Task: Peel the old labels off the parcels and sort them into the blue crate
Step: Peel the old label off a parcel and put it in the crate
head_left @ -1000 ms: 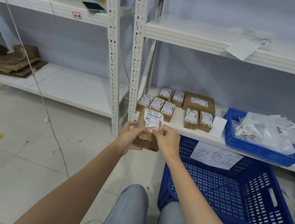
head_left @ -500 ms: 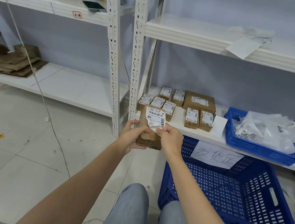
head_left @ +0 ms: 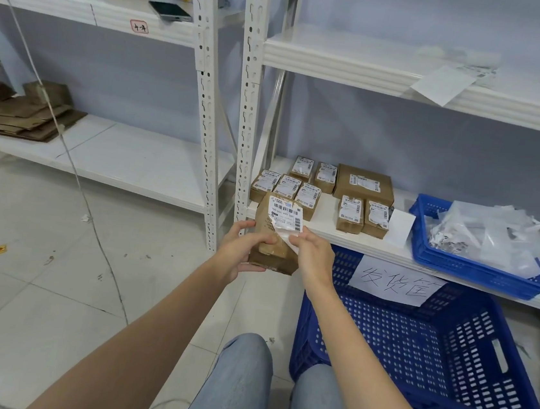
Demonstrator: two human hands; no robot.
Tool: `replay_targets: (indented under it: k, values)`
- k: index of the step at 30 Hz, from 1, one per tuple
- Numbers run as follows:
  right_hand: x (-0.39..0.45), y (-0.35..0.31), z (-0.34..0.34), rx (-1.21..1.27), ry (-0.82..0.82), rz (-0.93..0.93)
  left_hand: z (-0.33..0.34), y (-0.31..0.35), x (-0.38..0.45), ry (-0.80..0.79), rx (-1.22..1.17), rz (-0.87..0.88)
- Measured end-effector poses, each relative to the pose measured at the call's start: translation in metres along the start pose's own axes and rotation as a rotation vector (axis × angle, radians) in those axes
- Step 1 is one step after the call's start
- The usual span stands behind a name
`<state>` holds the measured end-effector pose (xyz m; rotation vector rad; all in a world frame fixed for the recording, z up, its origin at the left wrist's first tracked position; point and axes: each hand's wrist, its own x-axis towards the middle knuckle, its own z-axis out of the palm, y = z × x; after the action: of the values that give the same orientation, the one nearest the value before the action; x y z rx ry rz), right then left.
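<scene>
Two knees in light denim (head_left: 241,386) are seen at the bottom of the head view, with the large blue crate (head_left: 461,404) set on the tiled floor just beside them to the right; a handwritten paper sign (head_left: 394,280) is hung on its far wall, and no parcel can be seen inside it. Above the knees, a brown parcel (head_left: 273,248) is held up in front of the shelf edge. It is gripped from the left side by the left hand (head_left: 239,251), fingers curled round its edge. The lower corner of its white label (head_left: 286,214) is pinched between thumb and fingertips of the right hand (head_left: 313,256), and that corner is lifted away from the cardboard while the barcoded upper part is stuck down. The peel is judged to be only partly done. A tear across the label is risked if the corner is pulled too sharply or at a steep angle, leaving scraps bonded to the parcel; the parcel could also be slipped from the one-sided grip. Further back, labelled parcels (head_left: 317,189) are laid on the white shelf (head_left: 326,231), beside a small blue tray (head_left: 476,271) heaped with what appear to be peeled papers.
</scene>
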<state>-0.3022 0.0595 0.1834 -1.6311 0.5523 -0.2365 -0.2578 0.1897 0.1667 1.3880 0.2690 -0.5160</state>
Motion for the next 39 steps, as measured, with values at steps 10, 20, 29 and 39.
replay_targets:
  k: [10, 20, 29, 39]
  values:
    - [-0.003, 0.013, -0.008, -0.078, -0.098, -0.149, -0.005, -0.002, 0.004, 0.064, -0.006, -0.003]
    - [0.0, 0.018, -0.001, -0.249, -0.006, -0.259, -0.005, -0.003, 0.001, -0.025, 0.009, -0.03]
    - [0.002, 0.013, -0.002, -0.499, 0.042, -0.25, -0.003, -0.007, -0.001, -0.052, -0.092, -0.014]
    - [0.003, 0.013, -0.004, -0.451, 0.06, -0.16, -0.003, -0.009, -0.001, -0.042, -0.075, -0.014]
